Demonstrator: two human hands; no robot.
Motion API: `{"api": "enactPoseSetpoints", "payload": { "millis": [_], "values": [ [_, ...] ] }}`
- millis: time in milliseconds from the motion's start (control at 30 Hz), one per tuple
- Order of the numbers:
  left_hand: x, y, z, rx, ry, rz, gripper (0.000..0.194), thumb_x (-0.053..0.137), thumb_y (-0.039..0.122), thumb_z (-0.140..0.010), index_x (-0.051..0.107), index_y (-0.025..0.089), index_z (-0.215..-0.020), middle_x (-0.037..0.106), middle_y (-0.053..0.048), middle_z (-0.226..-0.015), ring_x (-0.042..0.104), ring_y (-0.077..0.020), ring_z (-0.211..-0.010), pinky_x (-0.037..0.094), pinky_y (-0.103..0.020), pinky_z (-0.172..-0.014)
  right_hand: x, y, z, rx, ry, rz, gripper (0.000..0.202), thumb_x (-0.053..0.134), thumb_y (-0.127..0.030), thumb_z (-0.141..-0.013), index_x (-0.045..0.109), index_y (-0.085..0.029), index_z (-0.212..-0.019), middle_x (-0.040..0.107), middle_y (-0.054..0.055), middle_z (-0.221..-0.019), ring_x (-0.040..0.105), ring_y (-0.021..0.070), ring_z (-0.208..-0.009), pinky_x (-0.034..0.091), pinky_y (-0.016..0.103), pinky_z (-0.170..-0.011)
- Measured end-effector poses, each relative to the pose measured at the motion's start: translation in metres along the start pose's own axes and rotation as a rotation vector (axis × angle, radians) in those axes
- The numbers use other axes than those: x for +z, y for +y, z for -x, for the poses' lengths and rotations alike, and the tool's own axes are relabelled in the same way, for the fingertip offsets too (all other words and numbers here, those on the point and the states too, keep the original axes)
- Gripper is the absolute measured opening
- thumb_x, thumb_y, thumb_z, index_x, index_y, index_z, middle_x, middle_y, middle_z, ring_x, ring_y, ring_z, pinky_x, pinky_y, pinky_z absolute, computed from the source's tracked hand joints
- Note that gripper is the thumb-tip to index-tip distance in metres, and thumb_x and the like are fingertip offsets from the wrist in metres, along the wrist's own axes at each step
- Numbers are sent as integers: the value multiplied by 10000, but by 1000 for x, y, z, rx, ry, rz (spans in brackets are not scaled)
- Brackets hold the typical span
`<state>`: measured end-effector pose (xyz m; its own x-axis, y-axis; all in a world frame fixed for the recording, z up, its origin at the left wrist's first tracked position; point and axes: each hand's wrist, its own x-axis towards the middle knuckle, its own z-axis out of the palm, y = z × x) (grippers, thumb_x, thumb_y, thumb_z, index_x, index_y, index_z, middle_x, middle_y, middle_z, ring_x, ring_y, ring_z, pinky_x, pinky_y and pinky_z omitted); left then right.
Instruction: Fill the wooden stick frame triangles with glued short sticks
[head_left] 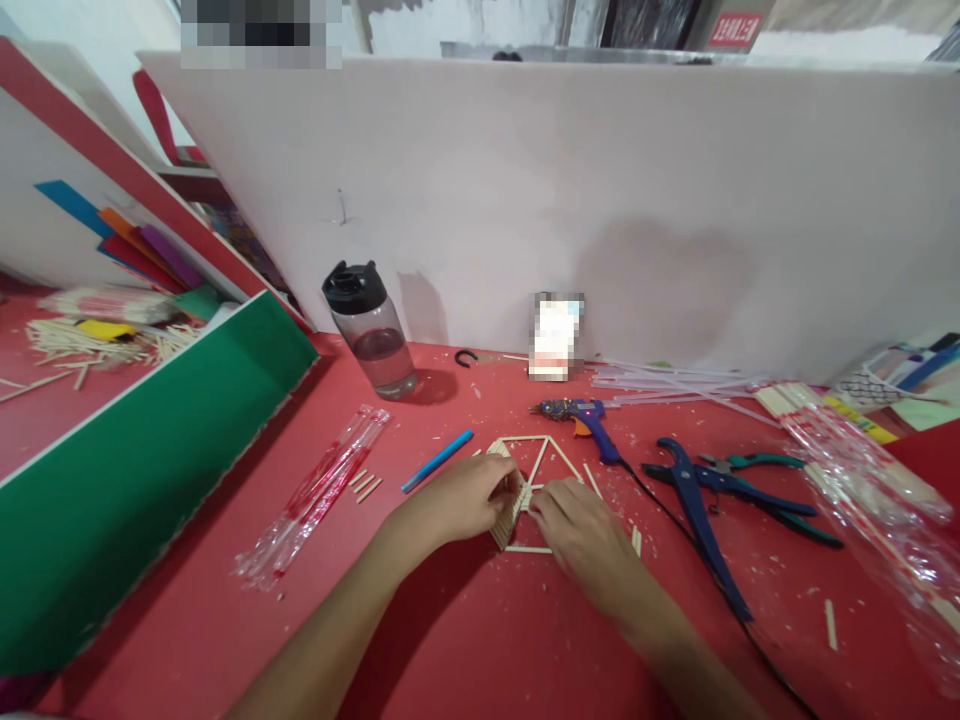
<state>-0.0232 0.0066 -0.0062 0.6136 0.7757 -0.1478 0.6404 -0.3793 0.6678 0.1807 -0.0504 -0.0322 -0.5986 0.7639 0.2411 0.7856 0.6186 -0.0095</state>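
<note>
A small frame of thin wooden sticks [527, 438] lies on the red table, with sticks meeting near its middle. On its left side is a slanted panel of sticks [508, 527] laid side by side. My left hand [474, 500] is closed on this panel, its fingertips curled over the inner edge. Close beside it, my right hand [581, 522] has its fingers pinched together at the middle of the frame; its fingertips and anything between them are partly hidden. Behind the frame rests a blue glue gun [590, 412]. Left of my hands lie a blue pen [439, 460] and several short sticks [366, 487].
A water bottle [375, 340] stands before the white board [465, 180]. Plastic wrappers [322, 490] and a green panel [165, 470] are at left. Pliers [694, 500], cutters [757, 487], a black cord [675, 515], glue sticks [675, 380] and packed sticks [847, 450] lie right.
</note>
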Motion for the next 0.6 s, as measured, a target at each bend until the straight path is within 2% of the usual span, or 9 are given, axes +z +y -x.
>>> {"api": "enactPoseSetpoints", "payload": {
  "millis": [233, 367, 467, 600],
  "values": [
    [-3, 2, 3, 10, -17, -91, 139, 529, 140, -850, 610, 223, -927, 688, -17, -925, 650, -189, -844, 416, -273, -693, 4, 8, 2, 35, 61, -102, 116, 573, -88, -954, 638, -178, -918, 674, 52, -872, 590, 223, -798, 433, 348, -715],
    [-6, 12, 6, 31, -8, -142, 67, 549, 222, -901, 612, 227, -921, 685, -17, -892, 655, -197, -832, 406, -283, -684, 7, 11, 5, 39, 32, -240, 113, 607, -90, -937, 628, -191, -982, 688, 45, -957, 597, 218, -872, 448, 333, -757],
    [-7, 21, 6, 56, 10, -142, 100, 550, 271, -925, 612, 217, -867, 678, -20, -858, 645, -192, -783, 401, -284, -663, 1, 10, 4, 59, 35, -321, 134, 593, -71, -932, 608, -197, -974, 681, 35, -943, 584, 206, -846, 436, 321, -739],
    [-8, 29, 5, 56, 49, -174, 119, 575, 219, -906, 618, 201, -797, 659, -19, -796, 637, -183, -745, 404, -286, -663, -10, 4, -1, 127, 107, -376, 165, 539, -43, -938, 589, -198, -913, 656, 20, -839, 558, 183, -751, 401, 296, -683]
  ]
}}
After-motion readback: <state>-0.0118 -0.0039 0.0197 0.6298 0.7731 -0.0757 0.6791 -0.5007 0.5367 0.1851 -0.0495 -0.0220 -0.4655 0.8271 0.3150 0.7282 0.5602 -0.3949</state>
